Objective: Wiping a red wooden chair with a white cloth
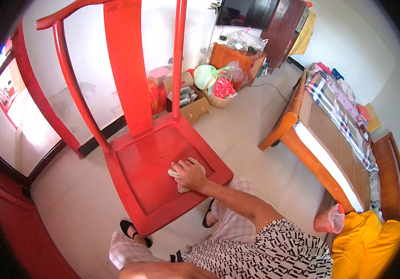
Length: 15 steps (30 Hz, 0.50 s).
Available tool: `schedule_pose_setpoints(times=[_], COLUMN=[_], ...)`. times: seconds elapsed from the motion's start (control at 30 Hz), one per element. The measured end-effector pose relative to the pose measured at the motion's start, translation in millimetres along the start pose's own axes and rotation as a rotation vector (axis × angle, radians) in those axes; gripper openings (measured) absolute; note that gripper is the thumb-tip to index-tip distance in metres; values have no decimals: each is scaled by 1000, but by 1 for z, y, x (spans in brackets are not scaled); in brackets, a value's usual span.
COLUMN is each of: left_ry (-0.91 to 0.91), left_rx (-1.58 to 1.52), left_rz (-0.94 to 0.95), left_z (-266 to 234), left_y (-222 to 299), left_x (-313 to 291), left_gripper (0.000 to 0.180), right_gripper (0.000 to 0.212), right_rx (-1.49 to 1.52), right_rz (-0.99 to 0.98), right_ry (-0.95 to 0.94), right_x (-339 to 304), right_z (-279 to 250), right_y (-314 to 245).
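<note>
A red wooden chair (162, 156) stands in front of me, with a tall back panel and a recessed square seat. My right hand (190, 176) presses a pale, folded cloth (181, 188) onto the right part of this seat, fingers curled over it. Parts of the cloth stick out on both sides of the hand. Low at the bottom edge, bare skin of my left arm and perhaps my left hand (188, 270) shows against my patterned top. Its fingers are out of sight.
An orange-framed bed (335, 139) stands to the right, with a red wastebasket (329, 219) near it. Beyond the chair are a cardboard box (194, 109), a wicker basket (219, 101) and a cluttered wooden cabinet (230, 58). A cable (274, 86) crosses the tiled floor.
</note>
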State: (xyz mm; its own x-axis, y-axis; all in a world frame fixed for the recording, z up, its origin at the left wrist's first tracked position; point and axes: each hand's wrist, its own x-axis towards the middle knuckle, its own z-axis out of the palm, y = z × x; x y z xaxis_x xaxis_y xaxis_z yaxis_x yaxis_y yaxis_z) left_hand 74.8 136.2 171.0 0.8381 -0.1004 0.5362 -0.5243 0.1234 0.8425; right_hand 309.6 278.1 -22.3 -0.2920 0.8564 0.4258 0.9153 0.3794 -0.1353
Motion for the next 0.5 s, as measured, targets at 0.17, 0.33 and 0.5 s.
schedule_pose_setpoints(times=[0.17, 0.33, 0.5], left_ry=[-29, -68, -112], left_rx=[32, 53, 72], left_rz=[-1, 10, 23], left_z=[-3, -8, -14], left_y=[9, 15, 17], left_x=[5, 9, 10], left_gripper=[25, 25, 25], right_gripper=[56, 45, 46], right_rx=[-36, -4, -8], right_rz=[19, -6, -17], right_ry=[-41, 6, 26], right_x=[4, 3, 2], right_z=[-4, -3, 2], right_y=[-8, -6, -4])
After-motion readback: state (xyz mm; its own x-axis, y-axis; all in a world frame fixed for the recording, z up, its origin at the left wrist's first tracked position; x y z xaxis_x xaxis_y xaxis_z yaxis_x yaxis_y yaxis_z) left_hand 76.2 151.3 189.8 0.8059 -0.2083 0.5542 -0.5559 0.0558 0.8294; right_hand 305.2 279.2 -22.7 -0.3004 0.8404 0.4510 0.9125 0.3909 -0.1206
